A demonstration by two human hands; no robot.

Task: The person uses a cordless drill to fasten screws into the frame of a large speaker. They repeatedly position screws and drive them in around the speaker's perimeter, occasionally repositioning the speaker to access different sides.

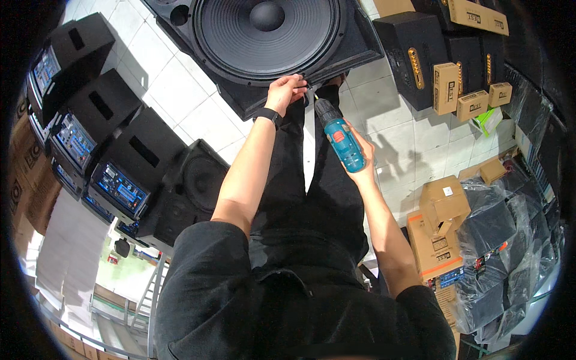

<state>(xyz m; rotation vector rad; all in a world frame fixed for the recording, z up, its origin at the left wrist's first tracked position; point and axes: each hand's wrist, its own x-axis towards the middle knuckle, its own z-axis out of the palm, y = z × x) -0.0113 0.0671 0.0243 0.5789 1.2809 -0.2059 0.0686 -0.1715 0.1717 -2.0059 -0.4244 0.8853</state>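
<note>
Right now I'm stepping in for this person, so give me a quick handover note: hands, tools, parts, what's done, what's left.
Left hand: fingers pinched at the rim of the large speaker driver, right by the drill's bit.
Right hand: gripping the blue cordless drill, bit pointed at that same rim spot.
The driver sits in its black cabinet, lying face up on the tiled floor.
Done: driver seated in the cabinet.
Left: the fastening at this rim point looks in progress; I cannot tell the state of the other rim points.
</note>
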